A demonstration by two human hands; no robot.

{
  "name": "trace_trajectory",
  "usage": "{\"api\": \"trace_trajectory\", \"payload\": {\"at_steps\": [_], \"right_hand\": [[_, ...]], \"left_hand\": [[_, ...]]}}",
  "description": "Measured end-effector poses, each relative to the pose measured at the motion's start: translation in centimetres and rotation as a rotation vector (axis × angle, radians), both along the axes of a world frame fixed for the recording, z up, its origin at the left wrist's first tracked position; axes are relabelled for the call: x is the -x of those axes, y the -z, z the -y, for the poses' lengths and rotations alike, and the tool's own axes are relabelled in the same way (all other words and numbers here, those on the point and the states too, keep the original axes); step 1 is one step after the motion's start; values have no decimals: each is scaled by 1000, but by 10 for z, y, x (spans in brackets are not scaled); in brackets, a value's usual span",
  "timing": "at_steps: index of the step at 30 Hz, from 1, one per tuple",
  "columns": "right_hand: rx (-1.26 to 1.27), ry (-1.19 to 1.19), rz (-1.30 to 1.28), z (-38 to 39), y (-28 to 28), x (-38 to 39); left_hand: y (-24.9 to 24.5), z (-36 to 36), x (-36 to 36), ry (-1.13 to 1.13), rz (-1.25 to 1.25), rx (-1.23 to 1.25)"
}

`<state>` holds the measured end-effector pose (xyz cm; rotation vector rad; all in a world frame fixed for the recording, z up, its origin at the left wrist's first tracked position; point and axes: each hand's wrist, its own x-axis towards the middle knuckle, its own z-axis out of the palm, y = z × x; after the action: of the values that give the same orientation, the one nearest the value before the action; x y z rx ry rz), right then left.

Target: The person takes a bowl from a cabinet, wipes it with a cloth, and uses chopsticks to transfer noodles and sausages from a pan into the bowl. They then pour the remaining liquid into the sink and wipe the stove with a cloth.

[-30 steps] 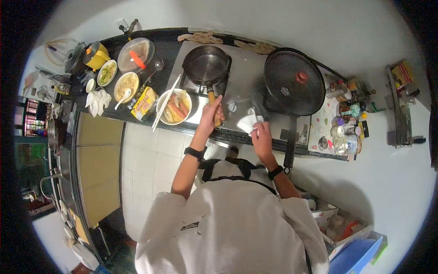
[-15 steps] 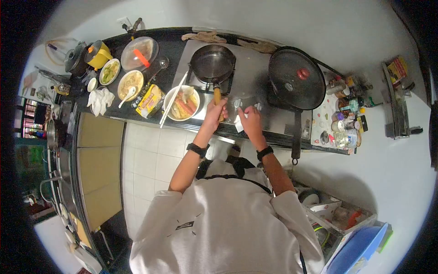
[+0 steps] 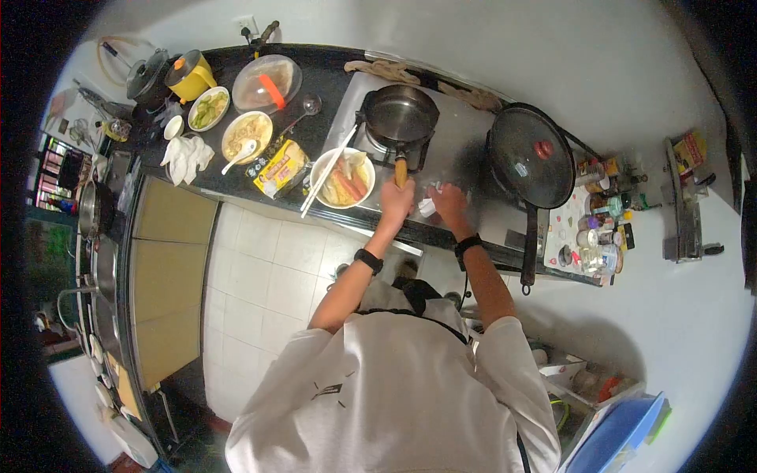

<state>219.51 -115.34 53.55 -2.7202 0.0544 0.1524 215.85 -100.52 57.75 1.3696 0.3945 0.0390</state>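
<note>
My left hand (image 3: 397, 199) is closed around the wooden handle (image 3: 400, 169) of a small dark frying pan (image 3: 400, 114), which sits on the left burner. To its right, my right hand (image 3: 450, 203) pinches a crumpled white tissue (image 3: 427, 207) over the front of the steel stove (image 3: 461, 169). Left of my left hand stands a white bowl (image 3: 342, 199) with noodles and sausage, and a pair of white chopsticks (image 3: 326, 175) lies across its left side.
A large lidded black pan (image 3: 531, 154) rests on the right burner, its handle over the front edge. Leftward are a yellow packet (image 3: 277, 169), a noodle bowl (image 3: 247, 138) and a yellow pot (image 3: 190, 77). Seasoning bottles (image 3: 603, 236) stand at the right.
The whole view has shifted, so the stove and bowls appear further right. My left hand still grips the pan handle, and my right hand still holds the tissue, now lying closer to its fingers.
</note>
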Motion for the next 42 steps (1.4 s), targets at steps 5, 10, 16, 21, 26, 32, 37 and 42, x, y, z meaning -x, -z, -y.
{"api": "trace_trajectory", "payload": {"at_steps": [5, 10, 16, 21, 26, 32, 37, 42], "right_hand": [[25, -89, 31, 5, -5, -2], [-48, -160, 52, 15, 7, -3], [64, -163, -148, 16, -9, -16], [149, -250, -155, 21, 15, -38], [193, -423, -225, 32, 19, -50], [269, -396, -399, 23, -20, -58], [-8, -175, -636, 29, -31, -62], [-5, -159, -709, 11, -56, -54]], "left_hand": [[13, 3, -6, -49, 35, -55], [16, 8, -9, -89, 45, -326], [18, 16, -8, -130, 55, -295], [25, 21, -11, -188, 71, -301], [13, 25, -9, -193, 9, -328], [17, 17, -5, -131, -204, -104], [-1, -6, 62, -65, -52, -75], [-5, -90, 159, 140, -87, 147]]}}
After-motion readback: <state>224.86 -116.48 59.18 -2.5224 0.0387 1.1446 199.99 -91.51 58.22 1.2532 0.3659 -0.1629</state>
